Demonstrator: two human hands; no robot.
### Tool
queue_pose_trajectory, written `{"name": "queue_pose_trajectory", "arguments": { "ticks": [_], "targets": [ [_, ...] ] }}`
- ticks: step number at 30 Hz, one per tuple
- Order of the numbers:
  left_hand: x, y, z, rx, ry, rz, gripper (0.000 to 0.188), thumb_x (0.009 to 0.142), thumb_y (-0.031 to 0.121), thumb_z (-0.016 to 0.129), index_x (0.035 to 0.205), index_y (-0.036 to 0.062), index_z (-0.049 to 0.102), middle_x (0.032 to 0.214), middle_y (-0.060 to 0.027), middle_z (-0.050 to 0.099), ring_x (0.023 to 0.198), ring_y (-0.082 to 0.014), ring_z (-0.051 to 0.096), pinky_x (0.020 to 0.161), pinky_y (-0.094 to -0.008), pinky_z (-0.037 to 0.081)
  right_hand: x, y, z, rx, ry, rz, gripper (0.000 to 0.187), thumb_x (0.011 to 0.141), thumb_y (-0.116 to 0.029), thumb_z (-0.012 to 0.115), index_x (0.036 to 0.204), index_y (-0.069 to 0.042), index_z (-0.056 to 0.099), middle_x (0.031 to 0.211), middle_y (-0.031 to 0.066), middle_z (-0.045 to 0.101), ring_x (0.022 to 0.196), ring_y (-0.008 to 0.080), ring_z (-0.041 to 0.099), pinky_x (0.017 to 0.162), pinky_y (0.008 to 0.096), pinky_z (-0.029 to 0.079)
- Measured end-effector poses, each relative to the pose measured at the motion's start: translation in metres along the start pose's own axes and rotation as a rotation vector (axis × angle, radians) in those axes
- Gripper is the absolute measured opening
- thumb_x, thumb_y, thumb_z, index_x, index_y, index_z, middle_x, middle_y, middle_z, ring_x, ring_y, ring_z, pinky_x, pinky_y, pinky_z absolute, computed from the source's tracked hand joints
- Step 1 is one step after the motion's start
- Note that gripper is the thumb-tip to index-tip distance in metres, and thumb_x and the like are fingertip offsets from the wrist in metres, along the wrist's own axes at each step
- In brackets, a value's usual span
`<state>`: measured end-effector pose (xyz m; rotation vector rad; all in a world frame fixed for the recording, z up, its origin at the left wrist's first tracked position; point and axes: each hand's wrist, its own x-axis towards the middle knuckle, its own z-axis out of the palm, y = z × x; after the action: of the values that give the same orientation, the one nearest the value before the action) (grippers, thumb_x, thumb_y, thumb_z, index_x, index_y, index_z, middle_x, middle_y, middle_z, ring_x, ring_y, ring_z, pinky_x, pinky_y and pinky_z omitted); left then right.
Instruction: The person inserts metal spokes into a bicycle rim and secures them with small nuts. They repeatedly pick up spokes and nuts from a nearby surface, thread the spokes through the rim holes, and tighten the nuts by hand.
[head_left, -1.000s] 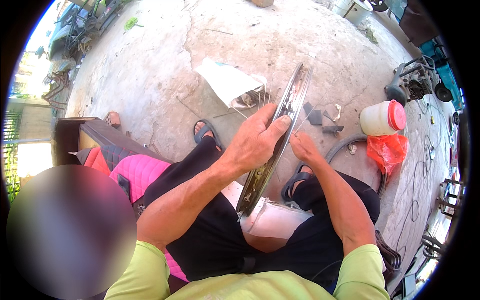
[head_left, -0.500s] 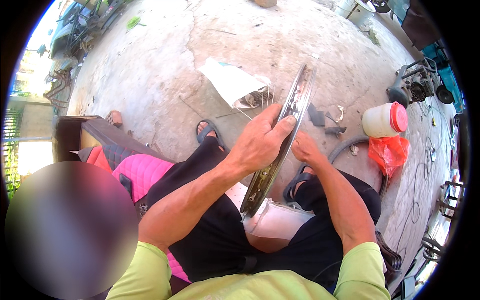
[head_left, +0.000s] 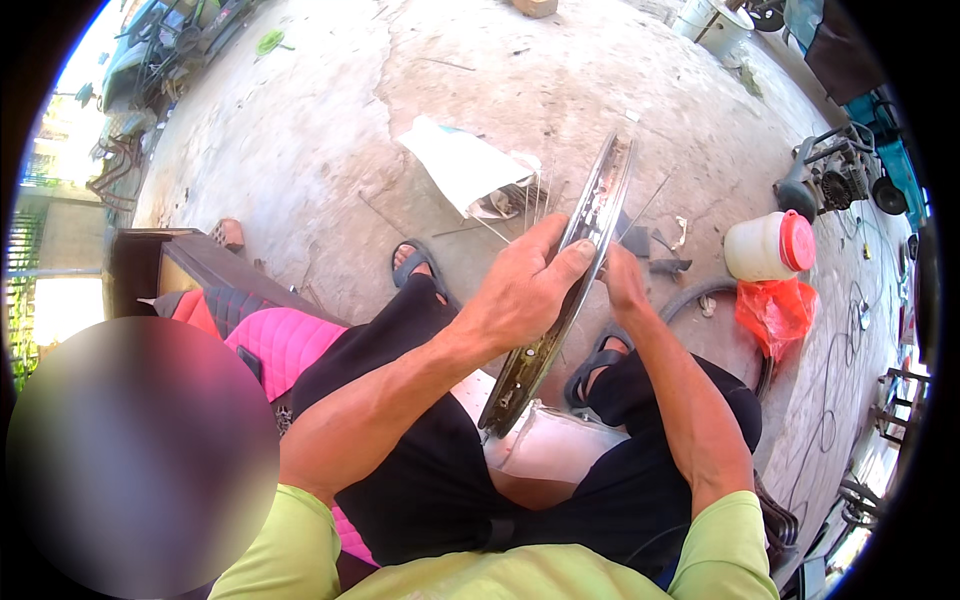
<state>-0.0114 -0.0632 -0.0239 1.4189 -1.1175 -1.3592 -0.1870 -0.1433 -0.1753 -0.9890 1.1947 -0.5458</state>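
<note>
Left hand [head_left: 525, 290] curled around the metal wheel rim [head_left: 560, 300], fingers wrapped over its outer edge. Rim stands edge-up, tilted, between the knees, lower end by a white container [head_left: 555, 445]. Right hand [head_left: 622, 280] touches the rim's far side; its grip cannot be told. Concrete floor [head_left: 300, 130] open ahead; white jug [head_left: 768, 246] and red bag [head_left: 775, 310] at right.

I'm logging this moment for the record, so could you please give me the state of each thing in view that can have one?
Wheel rim: on edge, tilted, bare of tyre, lower end on the white bucket.
Left hand: closed on the rim's edge.
Right hand: against the rim's far side, grip hidden.
White jug: upright, red lid on.
Red bag: crumpled on the ground.
White sheet: lying rumpled.
</note>
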Motion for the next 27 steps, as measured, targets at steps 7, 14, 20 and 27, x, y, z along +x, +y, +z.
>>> {"name": "queue_pose_trajectory", "arguments": {
  "ticks": [7, 14, 20, 27],
  "targets": [
    [-0.004, 0.013, 0.006, -0.271, 0.026, -0.116, 0.028, 0.099, 0.023, 0.054, 0.111, -0.0011, 0.06, 0.079, -0.0025, 0.058, 0.069, -0.009, 0.052, 0.061, -0.0258, 0.043, 0.001, -0.061, 0.011, 0.439, 0.081, -0.156, 0.044, 0.099, -0.031, 0.042, 0.117, 0.002, 0.064, 0.101, 0.004, 0.064, 0.092, 0.0144, 0.056, 0.087, 0.0312, 0.043],
    [-0.027, 0.014, 0.002, -0.222, 0.109, 0.045, 0.028, 0.1, 0.016, 0.053, 0.121, -0.0029, 0.054, 0.084, -0.0023, 0.06, 0.069, -0.0079, 0.061, 0.063, -0.0244, 0.053, -0.005, -0.1, -0.006, 0.736, 0.036, -0.36, 0.031, 0.099, -0.023, 0.048, 0.102, 0.003, 0.064, 0.098, 0.0106, 0.066, 0.091, 0.021, 0.059, 0.091, 0.0366, 0.044],
    [-0.048, -0.001, 0.036, -0.265, -0.044, -0.048, 0.037, 0.101, 0.017, 0.053, 0.134, 0.0026, 0.046, 0.099, -0.0113, 0.064, 0.085, -0.0177, 0.064, 0.076, -0.033, 0.051, 0.001, -0.073, -0.033, 0.706, 0.009, -0.428, 0.029, 0.097, -0.021, 0.05, 0.085, 0.002, 0.062, 0.098, 0.0139, 0.065, 0.097, 0.0235, 0.059, 0.097, 0.0398, 0.042],
    [-0.067, -0.033, 0.072, 0.018, -0.213, 0.105, 0.047, 0.095, 0.011, 0.056, 0.137, 0.0028, 0.038, 0.091, -0.0241, 0.064, 0.087, -0.0458, 0.063, 0.076, -0.0522, 0.048, -0.007, -0.064, -0.067, 0.476, 0.123, -0.296, 0.034, 0.1, -0.028, 0.044, 0.095, 0.0, 0.063, 0.091, 0.0119, 0.068, 0.086, 0.0224, 0.063, 0.084, 0.0361, 0.05]
  ]
}}
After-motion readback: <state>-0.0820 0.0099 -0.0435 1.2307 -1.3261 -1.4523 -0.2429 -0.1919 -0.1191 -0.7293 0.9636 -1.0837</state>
